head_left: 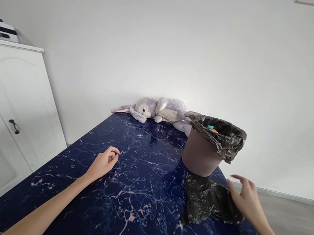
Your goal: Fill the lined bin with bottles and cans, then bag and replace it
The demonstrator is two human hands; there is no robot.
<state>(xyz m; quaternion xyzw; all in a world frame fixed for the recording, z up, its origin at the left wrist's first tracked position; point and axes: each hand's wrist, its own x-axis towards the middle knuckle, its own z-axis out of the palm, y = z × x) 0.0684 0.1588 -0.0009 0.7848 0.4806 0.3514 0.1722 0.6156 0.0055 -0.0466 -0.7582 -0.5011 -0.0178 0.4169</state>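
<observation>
On the blue marbled surface (135, 210), the right hand (247, 199) hovers open at the edge of a loose black bag (206, 200) lying just before the lined bin (200, 155), while the left hand (104, 163) rests loosely closed on nothing, apparently for balance.

We had one head cam, aimed forward and down along the table (140, 219) toward the wall (188, 38), left hand (103, 163) and right hand (247, 199) close in front.
</observation>
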